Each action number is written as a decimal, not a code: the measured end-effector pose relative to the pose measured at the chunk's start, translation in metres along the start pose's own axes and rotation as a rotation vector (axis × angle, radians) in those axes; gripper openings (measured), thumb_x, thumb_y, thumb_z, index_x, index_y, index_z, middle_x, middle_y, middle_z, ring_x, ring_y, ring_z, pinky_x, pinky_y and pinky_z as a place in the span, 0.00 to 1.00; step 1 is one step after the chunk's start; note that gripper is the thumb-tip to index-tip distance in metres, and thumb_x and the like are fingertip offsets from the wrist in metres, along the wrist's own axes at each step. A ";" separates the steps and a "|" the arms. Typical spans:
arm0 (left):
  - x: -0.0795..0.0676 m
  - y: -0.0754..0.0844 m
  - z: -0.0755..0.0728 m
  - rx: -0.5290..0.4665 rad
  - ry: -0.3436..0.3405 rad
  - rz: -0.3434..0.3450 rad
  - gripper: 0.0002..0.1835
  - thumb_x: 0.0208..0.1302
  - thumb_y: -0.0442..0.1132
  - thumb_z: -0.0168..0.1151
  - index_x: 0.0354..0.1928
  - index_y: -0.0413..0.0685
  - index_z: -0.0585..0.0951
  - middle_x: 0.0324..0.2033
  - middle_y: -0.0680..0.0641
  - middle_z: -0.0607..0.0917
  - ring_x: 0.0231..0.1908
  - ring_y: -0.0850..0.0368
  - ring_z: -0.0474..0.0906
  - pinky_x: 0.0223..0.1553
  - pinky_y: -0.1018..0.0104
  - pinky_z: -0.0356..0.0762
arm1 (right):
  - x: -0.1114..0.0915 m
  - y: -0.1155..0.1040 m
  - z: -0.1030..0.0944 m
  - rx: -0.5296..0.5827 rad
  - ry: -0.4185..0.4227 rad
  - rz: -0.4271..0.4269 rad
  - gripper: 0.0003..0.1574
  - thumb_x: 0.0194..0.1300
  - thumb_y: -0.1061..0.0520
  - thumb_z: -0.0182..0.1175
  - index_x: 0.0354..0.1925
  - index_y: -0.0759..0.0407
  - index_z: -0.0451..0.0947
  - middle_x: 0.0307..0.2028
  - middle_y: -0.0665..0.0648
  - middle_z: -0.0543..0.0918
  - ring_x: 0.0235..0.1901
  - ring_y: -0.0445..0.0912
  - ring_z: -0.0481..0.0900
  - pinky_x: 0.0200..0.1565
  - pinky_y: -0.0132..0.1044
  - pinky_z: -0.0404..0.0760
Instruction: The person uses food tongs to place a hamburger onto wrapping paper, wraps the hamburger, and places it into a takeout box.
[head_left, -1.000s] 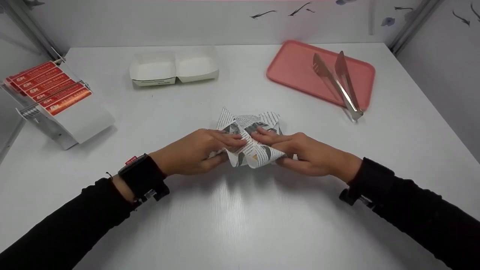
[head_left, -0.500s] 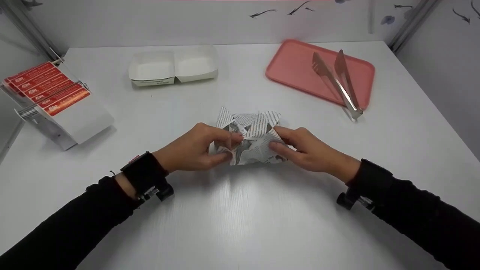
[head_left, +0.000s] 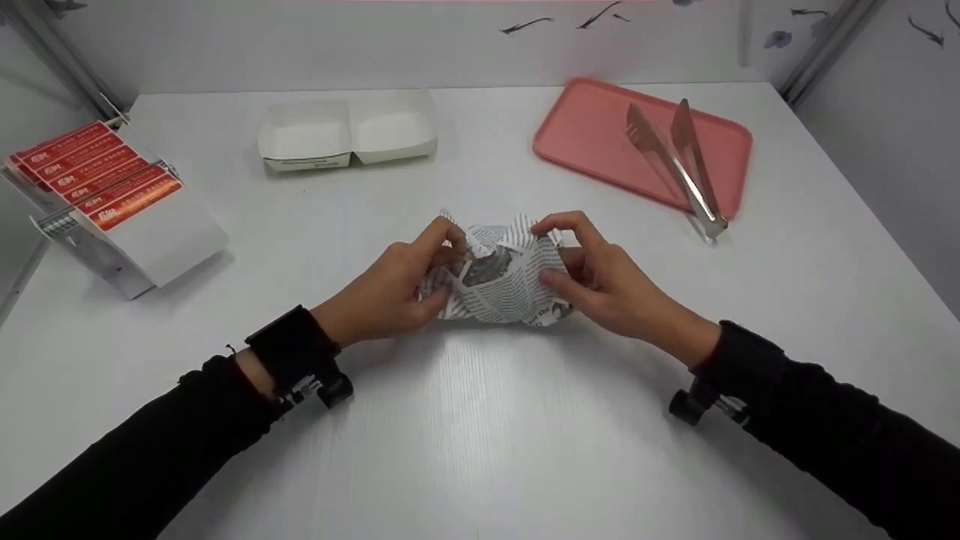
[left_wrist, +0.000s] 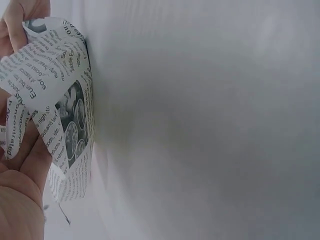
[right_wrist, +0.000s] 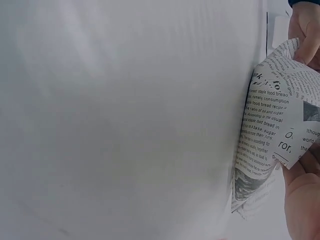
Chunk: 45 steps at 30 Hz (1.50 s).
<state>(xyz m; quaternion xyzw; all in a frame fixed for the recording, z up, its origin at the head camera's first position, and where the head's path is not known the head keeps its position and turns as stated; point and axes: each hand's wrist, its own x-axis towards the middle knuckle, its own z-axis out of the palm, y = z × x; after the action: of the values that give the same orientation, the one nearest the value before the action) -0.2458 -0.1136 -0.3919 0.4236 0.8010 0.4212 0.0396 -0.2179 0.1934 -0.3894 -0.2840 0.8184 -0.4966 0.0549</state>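
Note:
A sheet of newspaper-print wrapping paper [head_left: 502, 289] is folded into a bundle at the middle of the table; anything inside is hidden. My left hand [head_left: 405, 281] pinches the paper's left side, its index finger bent at the far left corner. On the right, my right hand [head_left: 600, 281] grips the other side, thumb on the near face and index finger at a raised far flap. Printed text and pictures cover the paper side [left_wrist: 75, 120] in the left wrist view. The right wrist view shows a loose paper point over the right hand's fingers [right_wrist: 295, 172].
Behind the bundle stands an opened white paper box [head_left: 307, 135] with two halves. Metal tongs [head_left: 686, 184] lie across a pink tray [head_left: 577, 120] at the back right, handle end over its edge. A rack [head_left: 135, 274] of red-and-white packets [head_left: 142, 199] stands at the left.
The near flap has been folded over the top, away from me. Both hands have shifted from pressing the middle to holding the sides, and their index fingers have moved to the far corners.

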 end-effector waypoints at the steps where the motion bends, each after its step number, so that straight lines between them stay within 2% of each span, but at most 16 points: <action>1: 0.000 0.000 0.001 -0.005 0.007 0.007 0.25 0.64 0.21 0.58 0.60 0.44 0.65 0.54 0.41 0.90 0.43 0.58 0.88 0.39 0.69 0.81 | 0.000 0.000 0.001 -0.014 0.009 -0.007 0.30 0.79 0.63 0.60 0.72 0.56 0.62 0.36 0.58 0.90 0.29 0.41 0.85 0.33 0.29 0.81; 4: 0.000 0.001 0.005 -0.006 0.031 0.058 0.35 0.61 0.18 0.56 0.68 0.46 0.62 0.58 0.43 0.86 0.58 0.53 0.88 0.52 0.64 0.86 | 0.001 -0.001 0.003 -0.091 0.056 -0.020 0.29 0.78 0.62 0.62 0.72 0.52 0.70 0.29 0.52 0.84 0.28 0.38 0.80 0.32 0.27 0.77; 5: 0.000 0.001 0.006 0.003 0.036 0.085 0.37 0.61 0.17 0.56 0.72 0.47 0.62 0.59 0.43 0.85 0.57 0.53 0.88 0.55 0.63 0.86 | 0.001 -0.001 0.004 -0.113 0.072 -0.023 0.30 0.78 0.62 0.63 0.73 0.50 0.72 0.26 0.50 0.80 0.26 0.37 0.76 0.31 0.27 0.74; 8: -0.001 0.003 0.008 0.107 0.040 0.164 0.43 0.60 0.16 0.52 0.78 0.52 0.67 0.61 0.42 0.81 0.49 0.52 0.85 0.46 0.66 0.84 | 0.000 -0.001 0.006 -0.220 0.111 -0.035 0.33 0.78 0.63 0.63 0.75 0.46 0.75 0.21 0.46 0.64 0.23 0.39 0.62 0.28 0.30 0.63; 9: -0.001 0.004 0.009 0.147 0.039 0.181 0.43 0.61 0.16 0.52 0.77 0.54 0.71 0.63 0.41 0.80 0.48 0.51 0.84 0.43 0.66 0.83 | 0.001 -0.002 0.006 -0.239 0.112 -0.036 0.33 0.78 0.63 0.62 0.76 0.46 0.75 0.21 0.45 0.63 0.23 0.40 0.62 0.28 0.31 0.64; 12: -0.003 0.007 0.009 0.259 0.026 0.190 0.39 0.62 0.18 0.52 0.72 0.57 0.81 0.64 0.37 0.79 0.41 0.50 0.80 0.37 0.65 0.77 | 0.002 -0.004 0.007 -0.321 0.091 -0.043 0.34 0.79 0.64 0.61 0.77 0.45 0.73 0.21 0.47 0.66 0.24 0.42 0.61 0.32 0.31 0.68; 17: -0.004 0.010 0.009 0.287 -0.024 0.133 0.27 0.67 0.26 0.56 0.66 0.49 0.86 0.76 0.36 0.71 0.45 0.51 0.86 0.41 0.63 0.83 | 0.007 -0.009 0.003 -0.372 -0.026 -0.035 0.35 0.79 0.63 0.61 0.79 0.47 0.70 0.34 0.56 0.85 0.30 0.43 0.69 0.39 0.35 0.73; 19: -0.004 0.011 0.009 0.301 -0.045 0.120 0.25 0.69 0.30 0.55 0.65 0.47 0.86 0.79 0.39 0.70 0.56 0.50 0.87 0.50 0.59 0.86 | 0.009 -0.011 0.000 -0.376 -0.071 -0.037 0.36 0.78 0.62 0.62 0.79 0.48 0.69 0.44 0.57 0.89 0.32 0.44 0.70 0.41 0.37 0.75; 22: -0.001 0.011 0.010 0.336 -0.052 0.131 0.22 0.72 0.32 0.53 0.62 0.42 0.87 0.75 0.41 0.77 0.65 0.48 0.85 0.61 0.54 0.85 | 0.011 -0.013 -0.002 -0.384 -0.101 -0.040 0.37 0.78 0.62 0.63 0.80 0.48 0.69 0.50 0.57 0.90 0.33 0.43 0.70 0.43 0.37 0.74; 23: -0.001 0.012 0.011 0.354 -0.050 0.138 0.20 0.73 0.32 0.54 0.61 0.42 0.87 0.72 0.41 0.80 0.65 0.48 0.84 0.64 0.53 0.84 | 0.011 -0.013 -0.003 -0.385 -0.102 -0.035 0.37 0.78 0.62 0.63 0.80 0.48 0.68 0.47 0.56 0.90 0.31 0.44 0.69 0.42 0.36 0.74; 25: 0.001 0.013 0.013 0.387 -0.038 0.157 0.18 0.75 0.33 0.55 0.58 0.40 0.88 0.68 0.39 0.84 0.67 0.46 0.83 0.67 0.51 0.82 | 0.011 -0.013 -0.003 -0.391 -0.080 -0.026 0.37 0.77 0.62 0.64 0.79 0.47 0.69 0.40 0.54 0.88 0.30 0.44 0.69 0.42 0.36 0.74; 29: 0.006 0.018 0.018 0.467 -0.016 0.184 0.14 0.79 0.37 0.57 0.51 0.41 0.90 0.64 0.39 0.86 0.63 0.46 0.85 0.66 0.53 0.82 | 0.009 -0.012 0.000 -0.412 0.021 -0.040 0.34 0.74 0.61 0.68 0.75 0.50 0.77 0.42 0.54 0.91 0.38 0.42 0.84 0.49 0.38 0.87; 32: 0.007 0.021 0.021 0.503 -0.011 0.184 0.13 0.80 0.38 0.56 0.47 0.42 0.89 0.64 0.39 0.86 0.62 0.45 0.85 0.66 0.54 0.82 | 0.008 -0.010 0.001 -0.428 0.096 -0.075 0.29 0.71 0.61 0.71 0.69 0.54 0.82 0.57 0.54 0.91 0.51 0.44 0.90 0.55 0.43 0.89; 38: 0.006 0.022 0.025 0.516 -0.007 0.185 0.10 0.80 0.37 0.56 0.45 0.41 0.85 0.64 0.39 0.85 0.65 0.45 0.84 0.65 0.54 0.83 | 0.010 -0.004 0.002 -0.494 0.138 -0.106 0.23 0.72 0.60 0.71 0.64 0.53 0.86 0.46 0.55 0.93 0.39 0.44 0.87 0.40 0.41 0.85; 41: 0.007 0.021 0.028 0.509 -0.032 0.197 0.12 0.80 0.35 0.54 0.56 0.39 0.82 0.66 0.39 0.84 0.67 0.46 0.82 0.68 0.54 0.81 | 0.011 0.000 0.002 -0.509 0.146 -0.082 0.21 0.73 0.61 0.69 0.62 0.53 0.87 0.45 0.56 0.92 0.37 0.44 0.85 0.36 0.37 0.82; 45: 0.009 0.024 0.028 0.535 -0.133 0.178 0.26 0.83 0.37 0.50 0.78 0.42 0.72 0.75 0.38 0.76 0.74 0.45 0.75 0.75 0.52 0.74 | 0.012 0.002 0.001 -0.486 0.125 -0.022 0.21 0.74 0.60 0.69 0.62 0.51 0.87 0.44 0.58 0.88 0.36 0.45 0.81 0.35 0.31 0.76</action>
<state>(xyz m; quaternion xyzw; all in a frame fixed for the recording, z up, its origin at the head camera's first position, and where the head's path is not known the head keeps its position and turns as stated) -0.2243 -0.0819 -0.3903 0.5143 0.8390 0.1678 -0.0582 -0.2284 0.1876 -0.3893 -0.2663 0.9124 -0.3025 -0.0713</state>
